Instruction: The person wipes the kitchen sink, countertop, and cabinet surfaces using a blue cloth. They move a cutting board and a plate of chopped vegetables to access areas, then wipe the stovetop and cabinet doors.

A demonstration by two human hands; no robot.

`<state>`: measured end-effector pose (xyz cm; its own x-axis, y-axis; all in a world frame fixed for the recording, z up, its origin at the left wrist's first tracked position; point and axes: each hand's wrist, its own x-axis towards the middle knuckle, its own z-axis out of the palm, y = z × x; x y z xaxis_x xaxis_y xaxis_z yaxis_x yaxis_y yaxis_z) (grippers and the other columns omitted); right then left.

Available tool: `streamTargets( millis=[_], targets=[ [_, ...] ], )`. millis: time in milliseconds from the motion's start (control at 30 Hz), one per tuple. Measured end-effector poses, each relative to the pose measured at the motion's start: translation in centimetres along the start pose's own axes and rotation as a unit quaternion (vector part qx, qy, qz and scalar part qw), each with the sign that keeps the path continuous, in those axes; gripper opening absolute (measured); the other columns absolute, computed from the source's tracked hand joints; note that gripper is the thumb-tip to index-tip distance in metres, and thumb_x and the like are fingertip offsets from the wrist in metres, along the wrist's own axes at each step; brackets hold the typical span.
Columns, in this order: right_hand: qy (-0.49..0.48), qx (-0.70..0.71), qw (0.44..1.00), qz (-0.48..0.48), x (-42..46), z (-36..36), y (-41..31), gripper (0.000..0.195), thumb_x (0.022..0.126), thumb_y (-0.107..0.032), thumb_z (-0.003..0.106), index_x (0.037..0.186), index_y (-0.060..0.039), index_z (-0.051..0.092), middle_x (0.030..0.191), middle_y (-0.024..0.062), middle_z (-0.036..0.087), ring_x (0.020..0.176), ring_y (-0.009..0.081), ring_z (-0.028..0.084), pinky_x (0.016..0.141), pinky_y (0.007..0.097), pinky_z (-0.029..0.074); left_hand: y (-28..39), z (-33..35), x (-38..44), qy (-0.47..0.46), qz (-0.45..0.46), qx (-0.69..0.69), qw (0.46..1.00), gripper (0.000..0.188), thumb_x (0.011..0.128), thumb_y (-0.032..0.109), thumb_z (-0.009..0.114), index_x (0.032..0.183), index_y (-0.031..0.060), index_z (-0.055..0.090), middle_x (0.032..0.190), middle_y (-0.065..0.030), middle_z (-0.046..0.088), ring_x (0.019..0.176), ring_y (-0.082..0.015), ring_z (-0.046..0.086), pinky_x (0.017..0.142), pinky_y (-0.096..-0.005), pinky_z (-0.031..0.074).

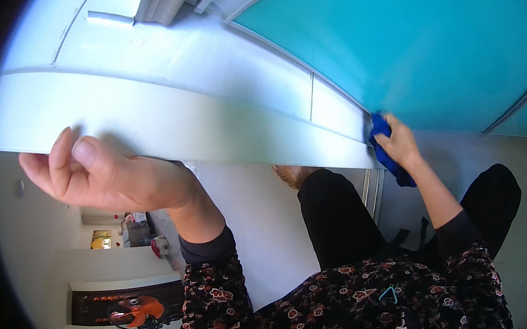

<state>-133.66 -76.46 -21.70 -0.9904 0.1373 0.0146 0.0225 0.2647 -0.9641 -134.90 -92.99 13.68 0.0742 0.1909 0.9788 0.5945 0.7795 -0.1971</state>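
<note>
My right hand (398,143) grips a blue cloth (387,151) at the lower end of a white door frame (220,116), where it meets a turquoise door panel (399,39). Part of the cloth hangs below my fingers. Higher up the frame, my left hand (95,167) lies against its near edge with the fingers loosely bent and apart. Nothing is visible inside that hand. Some of its fingertips sit at the edge, and whether they press on it is hard to tell.
My black-trousered knees (338,214) are bent below the frame, with a brown slipper (291,175) beside one. Floor track rails (372,191) run between them. Behind at left are a fan with orange blades (141,312), a dark doorway (86,308) and a small yellow picture (101,240).
</note>
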Motion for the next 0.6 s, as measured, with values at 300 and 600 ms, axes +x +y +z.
streamTargets(
  millis=[300,600],
  targets=[
    [0.081,0.202,0.832,-0.510,3.9,-1.9,-23.2,0.054,0.068,0.007,0.067,0.117,-0.0114,0.057,0.115,0.0125,0.057,0.108,0.0330,0.057,0.094,0.0401,0.045,-0.3,-0.1,0.2,-0.012,0.056,0.021,0.998,0.029,0.096,0.020,0.042,0.104,-0.0033,0.056,0.141,-0.0154,0.037,0.121,-0.0248,0.044,0.107,-0.0379,0.030],
    [-0.113,-0.151,0.975,-0.115,-0.6,0.7,0.1,0.041,0.071,-0.001,0.066,0.109,-0.0123,0.057,0.117,0.0163,0.060,0.106,0.0360,0.059,0.086,0.0431,0.050,-0.2,-0.2,0.2,-0.007,0.055,0.047,0.997,0.031,0.096,0.022,0.042,0.106,-0.0028,0.057,0.140,-0.0165,0.039,0.119,-0.0237,0.047,0.106,-0.0376,0.032]
  ],
)
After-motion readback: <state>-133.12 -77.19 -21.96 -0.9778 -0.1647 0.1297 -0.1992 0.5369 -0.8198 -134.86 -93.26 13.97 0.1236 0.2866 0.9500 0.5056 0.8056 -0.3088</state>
